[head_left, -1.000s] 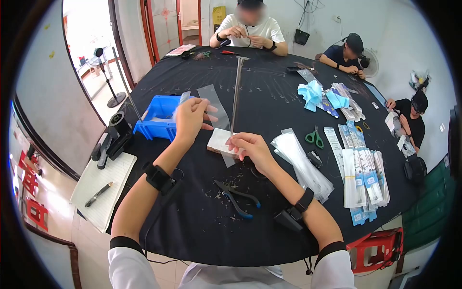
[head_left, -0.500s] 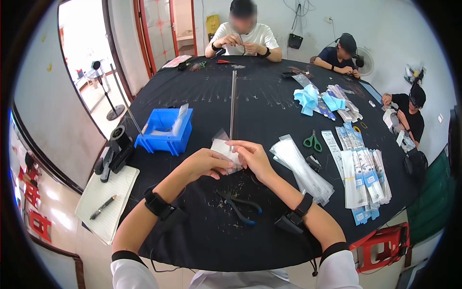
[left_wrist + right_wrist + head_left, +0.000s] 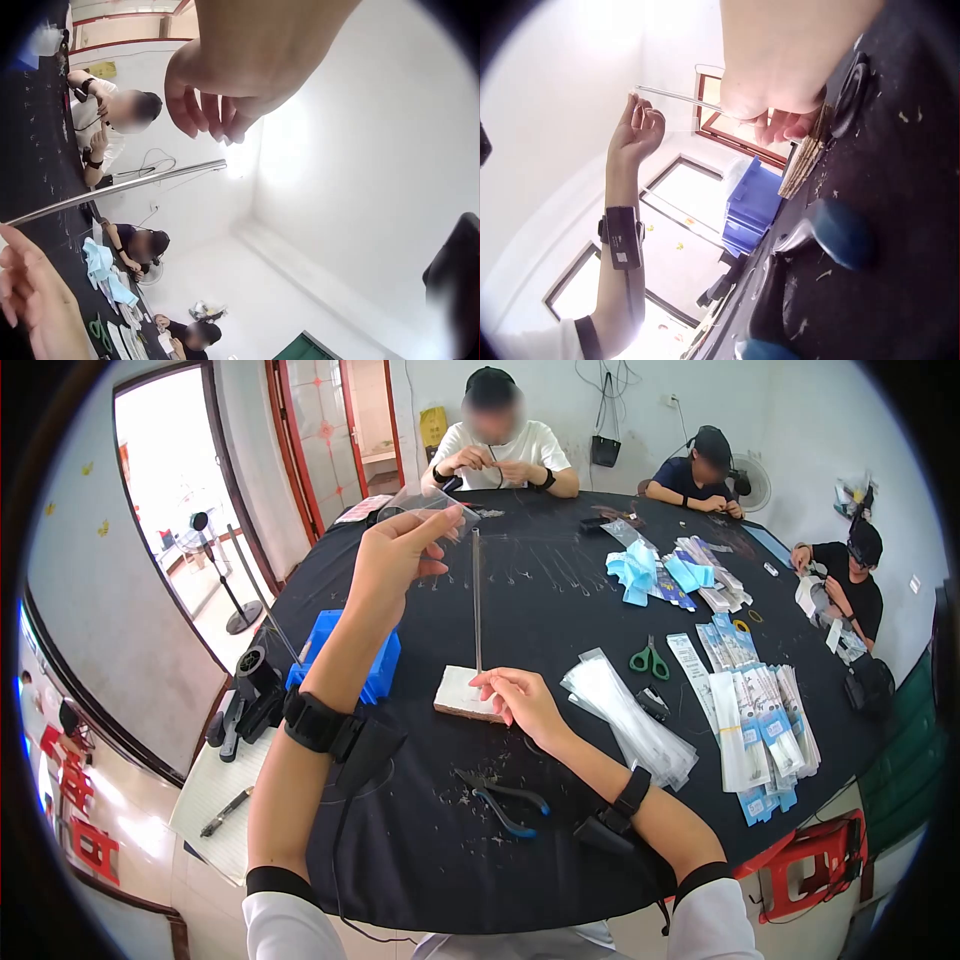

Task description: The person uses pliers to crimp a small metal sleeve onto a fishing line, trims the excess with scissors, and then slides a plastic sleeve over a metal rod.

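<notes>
A thin metal rod [image 3: 477, 600] stands upright on a small white-topped block [image 3: 458, 690]. My right hand [image 3: 525, 705] is at the rod's foot, its thumb and index finger pinching the rod just above the block. My left hand [image 3: 395, 560] is raised to about the height of the rod's top, left of it, and pinches a clear plastic sleeve [image 3: 462, 512] by one end. In the right wrist view, the block's layered brown side [image 3: 806, 161] shows under the right fingers, and the left hand [image 3: 639, 131] is up near the rod's tip.
Blue-handled pliers [image 3: 500, 800] lie among clippings in front of the block. A blue bin [image 3: 380, 660] stands left, partly behind the left arm. To the right are clear sleeves [image 3: 625, 715], green scissors [image 3: 650, 658] and packed strips [image 3: 765, 730]. Several people sit around the table.
My left hand came down to the block with the sleeve, then rose to the rod's top with a sleeve still between its fingers. The right hand has stayed at the rod's foot.
</notes>
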`<move>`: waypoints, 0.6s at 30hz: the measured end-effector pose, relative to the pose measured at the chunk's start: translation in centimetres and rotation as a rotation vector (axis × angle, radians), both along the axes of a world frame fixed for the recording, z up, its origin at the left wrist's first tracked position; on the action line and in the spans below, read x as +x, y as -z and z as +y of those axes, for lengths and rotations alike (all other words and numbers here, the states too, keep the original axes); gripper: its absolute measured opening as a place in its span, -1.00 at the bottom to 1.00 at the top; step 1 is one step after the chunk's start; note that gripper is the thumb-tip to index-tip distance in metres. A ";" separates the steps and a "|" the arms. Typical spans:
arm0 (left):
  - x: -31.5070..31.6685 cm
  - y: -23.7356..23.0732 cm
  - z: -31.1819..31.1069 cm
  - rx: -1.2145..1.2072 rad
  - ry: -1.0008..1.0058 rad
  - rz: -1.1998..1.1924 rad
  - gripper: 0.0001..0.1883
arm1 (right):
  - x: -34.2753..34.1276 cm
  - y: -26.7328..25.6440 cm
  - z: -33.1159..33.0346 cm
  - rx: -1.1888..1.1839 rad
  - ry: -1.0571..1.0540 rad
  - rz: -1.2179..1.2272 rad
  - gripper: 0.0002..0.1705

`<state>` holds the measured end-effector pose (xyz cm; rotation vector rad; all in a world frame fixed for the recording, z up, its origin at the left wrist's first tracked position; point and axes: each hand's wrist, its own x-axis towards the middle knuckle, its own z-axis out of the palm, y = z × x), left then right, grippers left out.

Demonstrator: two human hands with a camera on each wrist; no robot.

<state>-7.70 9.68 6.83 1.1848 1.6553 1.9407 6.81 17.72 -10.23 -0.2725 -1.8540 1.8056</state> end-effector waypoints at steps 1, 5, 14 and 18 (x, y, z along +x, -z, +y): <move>-0.1 0.2 0.2 0.000 0.004 -0.020 -0.68 | 0.0 0.0 0.0 0.007 -0.002 0.005 -0.68; -0.3 0.5 0.4 -0.031 0.048 -0.052 -0.68 | -0.1 0.2 0.1 -0.009 -0.007 0.003 -0.69; -0.2 0.0 0.0 -0.083 0.053 0.003 -0.72 | -0.1 0.2 0.1 -0.021 -0.006 -0.003 -0.69; -0.4 0.1 -0.2 -0.086 0.086 -0.048 -0.73 | -0.1 0.0 0.0 -0.017 -0.005 -0.012 -0.69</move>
